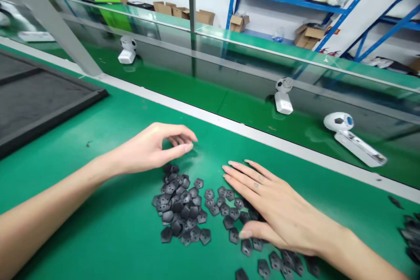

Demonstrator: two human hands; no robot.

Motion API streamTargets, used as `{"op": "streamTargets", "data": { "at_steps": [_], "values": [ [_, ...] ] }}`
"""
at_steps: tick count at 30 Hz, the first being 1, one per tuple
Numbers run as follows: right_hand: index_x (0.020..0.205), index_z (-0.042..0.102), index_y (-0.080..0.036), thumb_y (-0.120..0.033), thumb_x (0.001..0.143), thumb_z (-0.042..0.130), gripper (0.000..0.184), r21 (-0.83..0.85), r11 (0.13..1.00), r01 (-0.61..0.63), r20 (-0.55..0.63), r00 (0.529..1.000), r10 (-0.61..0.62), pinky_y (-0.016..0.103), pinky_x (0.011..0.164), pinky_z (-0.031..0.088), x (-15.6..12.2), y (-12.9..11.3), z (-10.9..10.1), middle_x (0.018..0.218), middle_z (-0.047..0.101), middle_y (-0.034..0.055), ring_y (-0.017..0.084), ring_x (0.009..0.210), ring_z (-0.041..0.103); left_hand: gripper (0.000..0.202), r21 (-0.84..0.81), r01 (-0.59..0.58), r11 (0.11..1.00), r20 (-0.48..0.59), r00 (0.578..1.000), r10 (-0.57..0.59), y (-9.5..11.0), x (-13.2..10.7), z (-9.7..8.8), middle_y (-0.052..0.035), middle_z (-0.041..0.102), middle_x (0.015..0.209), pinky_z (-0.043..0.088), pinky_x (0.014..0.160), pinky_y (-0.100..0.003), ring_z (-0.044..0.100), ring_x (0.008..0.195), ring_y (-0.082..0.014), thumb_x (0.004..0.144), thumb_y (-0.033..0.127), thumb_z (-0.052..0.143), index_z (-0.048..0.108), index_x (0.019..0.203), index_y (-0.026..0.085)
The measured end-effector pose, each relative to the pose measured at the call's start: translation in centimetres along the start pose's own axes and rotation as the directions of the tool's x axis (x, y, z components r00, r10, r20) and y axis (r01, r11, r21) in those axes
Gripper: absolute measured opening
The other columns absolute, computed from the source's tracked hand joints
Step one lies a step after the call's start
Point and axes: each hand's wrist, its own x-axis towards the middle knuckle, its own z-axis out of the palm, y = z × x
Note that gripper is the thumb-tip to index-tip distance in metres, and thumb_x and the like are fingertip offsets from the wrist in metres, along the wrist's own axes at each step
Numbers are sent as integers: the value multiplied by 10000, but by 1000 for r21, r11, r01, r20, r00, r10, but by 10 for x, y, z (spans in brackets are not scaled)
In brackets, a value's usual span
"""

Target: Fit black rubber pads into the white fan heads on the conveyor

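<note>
The left hand (pixel 151 148) hovers just above the top edge of a heap of small black five-sided pieces (pixel 179 205). Its fingers curl loosely toward the thumb, with no piece visible between them, and it is not touching the heap. The right hand (pixel 278 208) lies palm down and spread just right of the heap, resting over a looser scatter of the same pieces (pixel 234 236). Its thumb stretches out among them, and it pinches nothing.

The heap sits on a green bench top (pixel 82 192). Left of the heap lies a dark grey mat with a black frame (pixel 42 100). Far right of the heap, more black pieces (pixel 410 232) bunch at the picture's edge. Beyond the heap, past a white rail (pixel 229 124), runs a green belt (pixel 197 83). On it, a ball-topped white gadget (pixel 348 135) lies tilted on its side, while two similar gadgets (pixel 284 96) (pixel 127 48) stand upright. Farther back stand blue shelves (pixel 288 2) and cardboard boxes (pixel 308 37).
</note>
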Motion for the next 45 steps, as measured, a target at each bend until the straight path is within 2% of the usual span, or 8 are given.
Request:
{"op": "streamTargets", "data": {
  "at_steps": [4, 8, 14, 30, 35, 38, 41, 45],
  "values": [
    [1673, 351, -124, -651, 1077, 527, 815, -120, 993, 14, -95, 995, -25, 608, 1250, 424, -8, -7, -9, 1690, 416, 163, 362, 1567, 407, 227, 41, -21, 999, 173, 985, 14, 12, -16, -9, -56, 810, 985, 556, 751, -279, 736, 848, -225, 944, 417, 686, 818, 998, 241],
    [1449, 607, -213, -388, 1153, 469, 370, -9, 1000, 15, -192, 981, -17, 459, 1071, 540, 12, -25, -19, 1475, 680, 101, 293, 1333, 639, 167, 112, -23, 993, 274, 962, -9, 19, -27, -16, -41, 783, 1020, 539, 818, -274, 725, 921, -227, 914, 376, 751, 788, 1012, 246],
    [1086, 721, -254, -327, 1067, 689, 81, 212, 977, -24, -74, 996, 41, 397, 814, 460, 58, -47, -14, 1007, 746, 2, 234, 926, 645, 349, 148, -65, 987, 365, 931, 6, 16, -38, -12, -25, 680, 1177, 517, 888, -235, 672, 1050, -214, 782, 276, 900, 729, 1085, 244],
    [903, 693, -255, -198, 989, 787, 140, 325, 938, -119, -19, 991, 132, 325, 749, 360, 65, -49, -11, 840, 710, -70, 162, 781, 622, 174, 223, -113, 968, 471, 882, -6, 33, -43, 7, 32, 685, 836, 396, 620, -290, 655, 744, -165, 818, 131, 859, 714, 804, 228],
    [1000, 709, -218, -183, 1077, 631, 115, -28, 992, -124, -288, 951, 111, 363, 757, 349, 53, -16, -27, 937, 752, 6, 215, 818, 648, 214, 74, -81, 994, 522, 852, 31, 30, -38, 3, 49, 665, 771, 395, 594, -238, 602, 672, -108, 770, 16, 830, 711, 751, 193],
    [1010, 727, -183, -181, 1122, 496, 256, -255, 962, -93, -293, 956, 15, 391, 741, 330, 47, -7, -29, 936, 749, 57, 249, 789, 630, 135, -109, -91, 990, 403, 906, 127, 24, -33, 5, 42, 661, 754, 421, 586, -208, 579, 644, -92, 836, 86, 827, 742, 792, 181],
    [1033, 733, -202, -228, 1124, 527, 227, -161, 985, -55, -263, 965, 11, 382, 742, 336, 47, -15, -27, 928, 737, 28, 232, 788, 623, 108, -129, -182, 975, 113, 974, 196, 14, -28, 19, 11, 685, 789, 447, 624, -207, 596, 683, -102, 916, 146, 787, 740, 819, 156],
    [1014, 735, -236, -224, 1097, 604, 155, 55, 998, 1, -231, 973, 12, 363, 745, 350, 59, -37, -14, 892, 731, -33, 187, 779, 641, 112, 108, -341, 934, -26, 938, 345, -2, -21, 40, -35, 715, 862, 460, 713, -244, 632, 785, -143, 995, 140, 698, 767, 906, 140]
  ]
}}
